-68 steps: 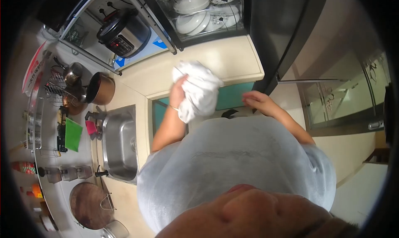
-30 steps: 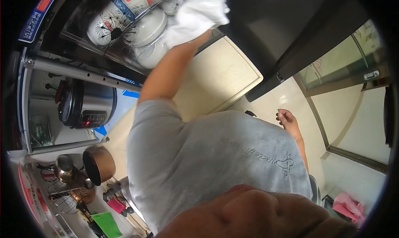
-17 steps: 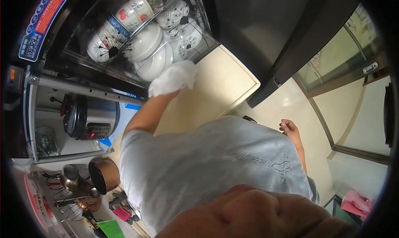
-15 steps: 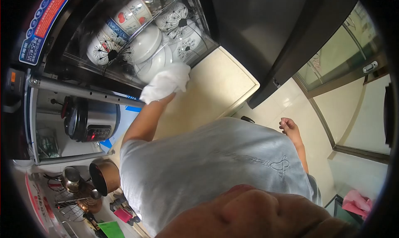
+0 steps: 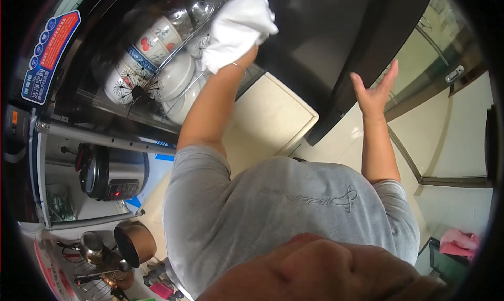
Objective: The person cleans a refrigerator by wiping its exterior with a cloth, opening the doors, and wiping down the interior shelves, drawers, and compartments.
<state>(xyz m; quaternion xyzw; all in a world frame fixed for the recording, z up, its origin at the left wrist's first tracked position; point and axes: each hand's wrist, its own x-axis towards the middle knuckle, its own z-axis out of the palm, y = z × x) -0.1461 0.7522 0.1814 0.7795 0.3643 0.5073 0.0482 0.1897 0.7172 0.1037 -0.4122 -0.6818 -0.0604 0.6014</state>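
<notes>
My left hand is stretched up to the front of a dark dish cabinet. A bunched white cloth covers its fingers, and the hand holds it against the upper right part of the cabinet's see-through front. Dandelion patterns show on that front. Behind it stand a cherry-patterned bowl, white plates and glassware. My right hand is raised beside a tall dark panel, thumb and fingers spread, with nothing in it.
A cream countertop juts out under the cabinet. At the left, a rice cooker sits in an open compartment, with a copper-coloured pot below it. A framed glass door is on the right, and a pink cloth lies lower right.
My left hand has moved the white cloth up and right from the cabinet's lower edge. My right hand has risen from beside my body and its fingers have spread.
</notes>
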